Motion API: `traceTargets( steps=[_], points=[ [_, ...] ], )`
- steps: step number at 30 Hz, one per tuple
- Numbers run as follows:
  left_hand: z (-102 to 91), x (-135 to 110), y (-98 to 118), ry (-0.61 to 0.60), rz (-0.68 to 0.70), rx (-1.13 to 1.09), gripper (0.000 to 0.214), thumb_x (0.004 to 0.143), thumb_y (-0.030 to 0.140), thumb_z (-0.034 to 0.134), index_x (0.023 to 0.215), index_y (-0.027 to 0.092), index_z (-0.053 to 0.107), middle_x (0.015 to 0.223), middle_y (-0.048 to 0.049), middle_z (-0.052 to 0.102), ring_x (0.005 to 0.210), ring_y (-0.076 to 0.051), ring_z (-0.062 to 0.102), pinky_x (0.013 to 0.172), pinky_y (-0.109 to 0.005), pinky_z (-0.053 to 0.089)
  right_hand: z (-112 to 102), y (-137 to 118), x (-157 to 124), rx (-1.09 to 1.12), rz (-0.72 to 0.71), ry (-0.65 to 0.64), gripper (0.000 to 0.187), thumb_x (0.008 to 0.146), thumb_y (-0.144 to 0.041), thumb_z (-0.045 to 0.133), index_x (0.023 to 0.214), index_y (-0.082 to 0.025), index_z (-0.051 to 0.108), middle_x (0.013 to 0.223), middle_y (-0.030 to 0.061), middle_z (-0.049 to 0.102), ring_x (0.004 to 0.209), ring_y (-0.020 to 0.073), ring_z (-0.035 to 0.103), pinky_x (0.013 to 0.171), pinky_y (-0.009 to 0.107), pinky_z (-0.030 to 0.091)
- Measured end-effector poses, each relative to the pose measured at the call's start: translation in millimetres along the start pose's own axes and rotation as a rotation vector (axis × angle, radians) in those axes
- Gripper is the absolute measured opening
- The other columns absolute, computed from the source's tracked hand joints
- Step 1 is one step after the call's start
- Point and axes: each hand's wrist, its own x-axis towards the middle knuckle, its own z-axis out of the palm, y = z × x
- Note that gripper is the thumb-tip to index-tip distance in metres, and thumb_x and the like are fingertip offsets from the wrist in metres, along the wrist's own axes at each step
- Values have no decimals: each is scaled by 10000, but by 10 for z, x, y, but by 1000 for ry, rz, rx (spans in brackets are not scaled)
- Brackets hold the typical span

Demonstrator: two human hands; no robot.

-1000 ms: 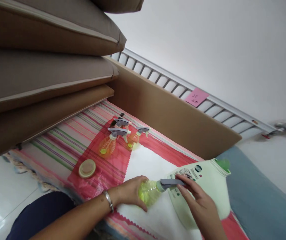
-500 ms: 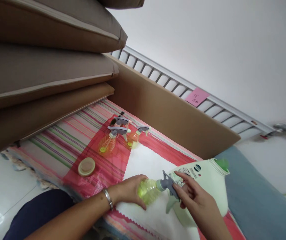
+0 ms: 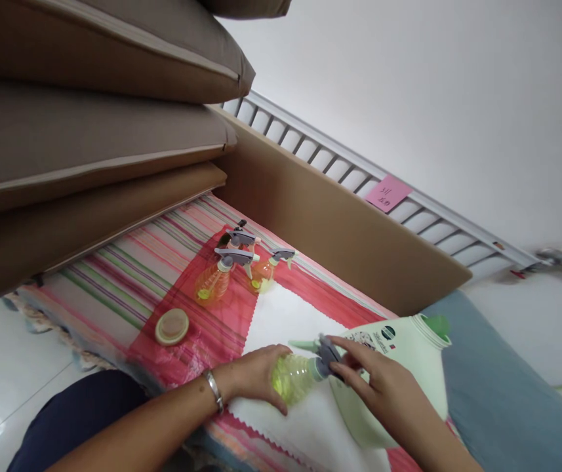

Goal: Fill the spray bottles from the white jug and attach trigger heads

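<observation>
Several stacked cushions (image 3: 88, 141) stand well to the left of your grip, and nearer to it one round lid (image 3: 172, 327) lies on the red sheet (image 3: 229, 331), beyond your left wrist. Next along, farther from you than the grip, three spray bottles (image 3: 210, 285) with grey tops stand close together. Your left hand (image 3: 260, 375) is wrapped round the body of the bottle (image 3: 296, 379), thumb on the near side, over the white cloth (image 3: 290, 314); you have it tipped over with its neck to the right, and I cannot tell whether it touches the cloth. At that neck, the thumb and fingers of your right hand (image 3: 374, 377) pinch the grey trigger head (image 3: 328, 356), whose pale nozzle points back to the left above the bottle. I judge the step in hand to be a twist of head against neck, though whether it tightens or loosens does not show. Any further twist would call for a firm left hold without squeezing, and a fresh pinch on the right, with the head in line with the neck. Just behind your right hand stands the pale green jug (image 3: 411, 367); farther right lies a blue cushion (image 3: 511, 380).
</observation>
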Motion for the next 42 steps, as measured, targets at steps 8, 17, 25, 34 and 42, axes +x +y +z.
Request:
traceTargets(
  steps=[8,17,25,34,42],
  points=[
    [-2,3,-30,5,-17,-29,992,357,367,882,1240,205,460,1205,-84,568,1121,-310,508,976,-405,392,-56,128,5,-158,-158,206,337,899,-273,381,1169,-338,571,1133,74,644,950,242,634,767,387,530],
    [-15,0,15,-12,-20,-19,942,368,367,877,1212,230,483,1156,-54,584,1083,-296,531,943,-390,414,-30,182,108,-339,-273,79,274,827,-272,565,1096,-283,612,1153,99,646,1008,300,619,789,471,531],
    [-8,-6,-4,-4,-15,-30,933,368,341,879,1202,214,481,1151,-57,583,1079,-296,527,935,-388,416,-95,132,104,-325,-381,53,344,787,-267,618,1130,-288,598,1297,107,548,1075,299,580,828,477,517],
    [-4,-19,10,-5,-5,-25,882,387,342,868,1176,233,491,1123,-40,591,1021,-269,555,903,-365,426,-179,62,146,-347,-264,-79,229,770,-376,673,972,-272,655,947,30,702,885,259,638,770,443,506],
    [25,-16,-57,10,36,-25,881,369,332,871,1160,209,504,1100,-50,591,987,-272,557,862,-359,441,-130,-13,89,-336,-70,-58,311,743,-529,644,830,-231,671,800,23,696,772,254,644,722,418,491]
  ],
)
